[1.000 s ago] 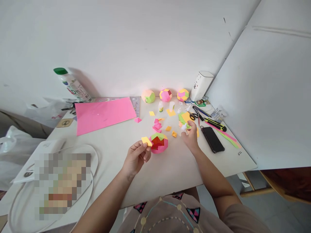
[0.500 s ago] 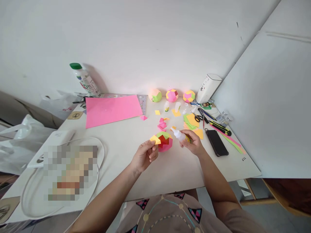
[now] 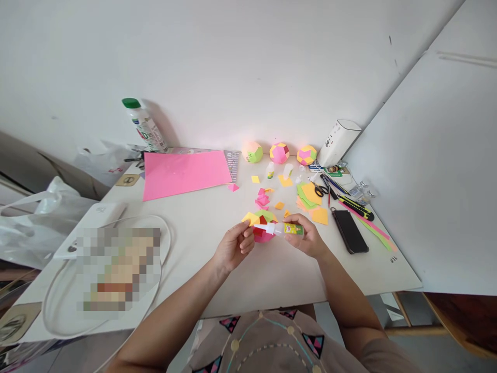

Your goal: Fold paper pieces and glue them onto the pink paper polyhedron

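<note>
Between thumb and fingers, my left hand [image 3: 235, 243] pinches a small yellow paper piece [image 3: 250, 218]. My right hand [image 3: 309, 237] is wrapped round a glue bottle [image 3: 294, 229] with a yellow-green label. The bottle lies nearly level, its white nozzle pointing left, with the tip at the yellow piece; whether it touches I cannot tell. Just behind and below them sits a partly built paper ball [image 3: 267, 237] in pink, green and yellow with a red inside. The bottle and the left hand hide part of it.
Three finished paper balls [image 3: 279, 153] stand along the wall. Loose pink pieces [image 3: 262, 198] and sticky notes [image 3: 308, 196] lie mid-table. Scissors [image 3: 319, 189], a cutter [image 3: 355, 207] and a phone [image 3: 349, 231] are at right; a pink sheet [image 3: 186, 175] and a white cable [image 3: 165, 259] at left.
My right hand has tipped the glue bottle level and brought its nozzle left and down to the yellow piece. My left hand still holds the piece. The view has shifted slightly.
</note>
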{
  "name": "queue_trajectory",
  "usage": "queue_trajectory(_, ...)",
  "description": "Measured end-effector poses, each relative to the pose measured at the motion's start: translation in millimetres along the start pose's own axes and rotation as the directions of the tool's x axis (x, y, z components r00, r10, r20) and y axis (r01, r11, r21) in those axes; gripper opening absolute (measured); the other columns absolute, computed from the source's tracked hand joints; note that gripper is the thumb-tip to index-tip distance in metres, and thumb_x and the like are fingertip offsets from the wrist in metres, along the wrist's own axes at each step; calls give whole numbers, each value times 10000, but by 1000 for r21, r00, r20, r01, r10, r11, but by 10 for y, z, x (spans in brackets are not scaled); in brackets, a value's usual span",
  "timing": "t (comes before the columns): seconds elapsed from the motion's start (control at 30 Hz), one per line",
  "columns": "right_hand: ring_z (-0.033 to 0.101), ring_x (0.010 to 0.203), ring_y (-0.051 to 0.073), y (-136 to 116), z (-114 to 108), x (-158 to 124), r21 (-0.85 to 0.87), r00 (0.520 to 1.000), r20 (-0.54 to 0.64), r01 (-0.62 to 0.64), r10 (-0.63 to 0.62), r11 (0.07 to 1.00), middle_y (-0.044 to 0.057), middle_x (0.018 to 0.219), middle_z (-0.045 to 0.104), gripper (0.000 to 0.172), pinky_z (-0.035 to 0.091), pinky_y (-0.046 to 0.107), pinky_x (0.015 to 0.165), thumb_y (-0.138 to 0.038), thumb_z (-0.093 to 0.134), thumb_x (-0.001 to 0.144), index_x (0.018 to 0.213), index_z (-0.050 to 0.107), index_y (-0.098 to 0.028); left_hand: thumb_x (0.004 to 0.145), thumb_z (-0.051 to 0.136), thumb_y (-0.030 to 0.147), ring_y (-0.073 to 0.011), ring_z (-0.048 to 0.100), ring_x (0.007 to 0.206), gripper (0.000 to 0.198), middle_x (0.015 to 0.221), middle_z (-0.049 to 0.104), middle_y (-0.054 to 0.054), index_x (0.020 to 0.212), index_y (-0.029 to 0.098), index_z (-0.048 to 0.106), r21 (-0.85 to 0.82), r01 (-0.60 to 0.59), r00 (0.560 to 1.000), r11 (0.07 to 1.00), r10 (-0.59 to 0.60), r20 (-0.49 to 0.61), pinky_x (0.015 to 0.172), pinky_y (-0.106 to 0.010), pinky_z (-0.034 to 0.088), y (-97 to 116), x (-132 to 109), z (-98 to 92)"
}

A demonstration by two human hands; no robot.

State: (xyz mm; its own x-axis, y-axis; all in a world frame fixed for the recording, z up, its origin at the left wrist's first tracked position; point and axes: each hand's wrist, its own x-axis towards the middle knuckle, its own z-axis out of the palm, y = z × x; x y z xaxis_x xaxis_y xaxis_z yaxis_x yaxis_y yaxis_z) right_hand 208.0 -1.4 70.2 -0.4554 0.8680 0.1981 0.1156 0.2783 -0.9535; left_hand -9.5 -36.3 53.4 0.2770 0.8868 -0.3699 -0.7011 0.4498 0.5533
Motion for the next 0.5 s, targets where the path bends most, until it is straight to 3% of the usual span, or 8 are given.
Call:
queue_trajectory(0.33, 535, 699, 164, 19, 2, 6, -28, 995, -99, -13, 10, 1000, 27, 855, 577, 258, 446, 281, 613, -313, 692, 726, 943, 574, -239, 771, 656, 331, -24, 253, 319, 381, 361, 301, 83, 521, 168, 418, -1, 16, 1000, 1000, -16, 24, 324, -145, 247, -15, 4, 0)
queue_trajectory(0.5, 547, 683, 168, -37, -22, 4, -49, 981, -159, 102, -108, 994, 27, 822, 582, 279, 461, 288, 591, -374, 699, 711, 920, 580, -232, 762, 675, 347, -24, 263, 325, 356, 367, 325, 78, 542, 152, 475, 10, -14, 1000, 1000, 14, 28, 333, -150, 254, 8, -27, 16)
